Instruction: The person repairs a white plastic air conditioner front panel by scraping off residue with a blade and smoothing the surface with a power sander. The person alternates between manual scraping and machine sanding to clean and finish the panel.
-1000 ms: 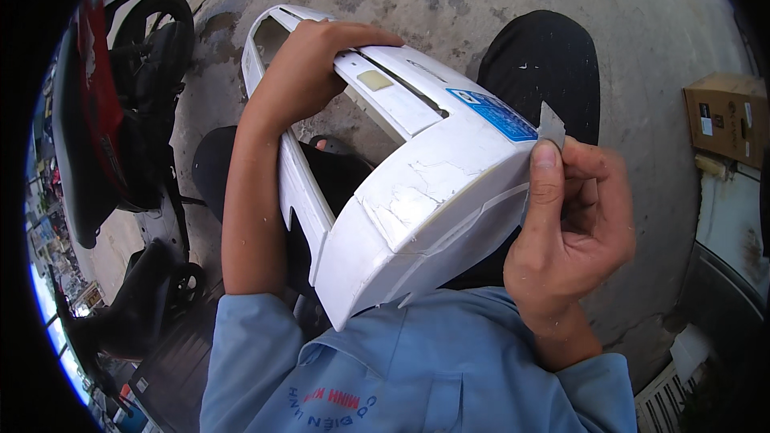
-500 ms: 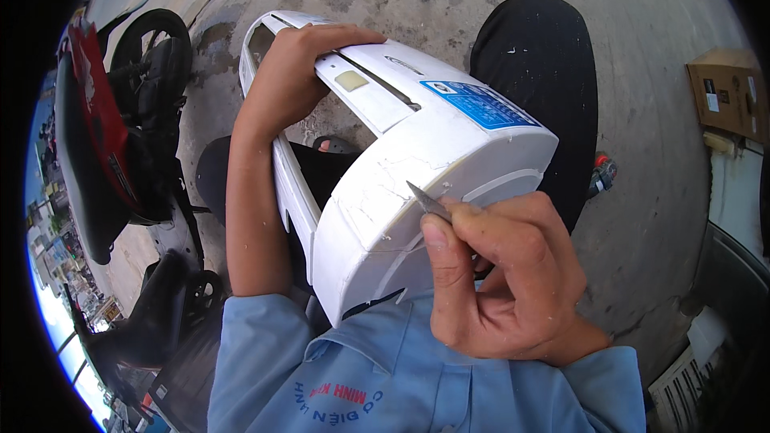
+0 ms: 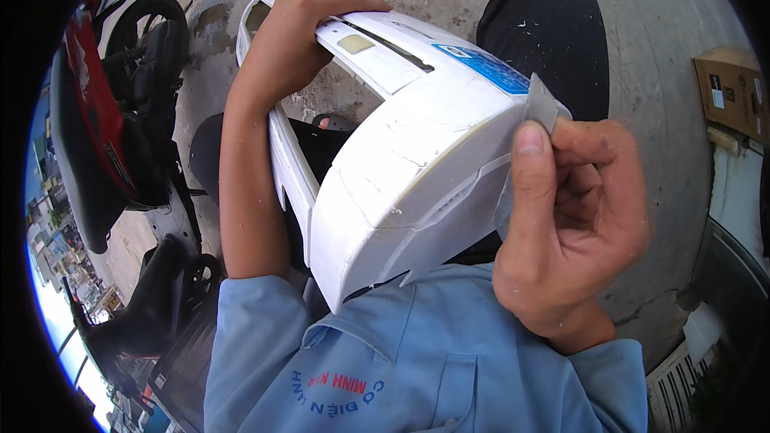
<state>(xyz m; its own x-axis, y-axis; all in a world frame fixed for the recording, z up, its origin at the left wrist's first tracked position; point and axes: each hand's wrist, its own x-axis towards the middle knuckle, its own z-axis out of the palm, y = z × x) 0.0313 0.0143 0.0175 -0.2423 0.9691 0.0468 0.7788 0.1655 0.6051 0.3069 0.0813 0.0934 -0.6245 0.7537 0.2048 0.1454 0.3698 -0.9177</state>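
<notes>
Mostly, the view is filled by a grey concrete floor (image 3: pixel 654 72) with some dark stains. At the left side is a red and black motorbike (image 3: pixel 79 160), partly cut by the dark rim of the view. Next in size comes the white plastic casing (image 3: pixel 417 136), which lies slanted over the lap of the person, in front of the light blue shirt (image 3: pixel 393 377) and between the two legs in black trousers (image 3: pixel 545 40). This casing has a long rectangular opening, and fine cracks run across its curved near end. On the right, near the edge, a brown cardboard box (image 3: pixel 730 92) can be seen. About the hands: the left hand (image 3: pixel 293 44) is bent around the casing's long frame, with one finger laid along the top; the right hand (image 3: pixel 573 220) pinches narrowly, thumb against forefinger, at the casing's right end. Smaller is the blue label (image 3: pixel 485 68) on the casing. Between the pinching fingers stands a thin grey pointed piece (image 3: pixel 542 103); whether it touches the casing, I cannot tell. Smallest is a yellowish pad (image 3: pixel 355 44), beside the left hand.
</notes>
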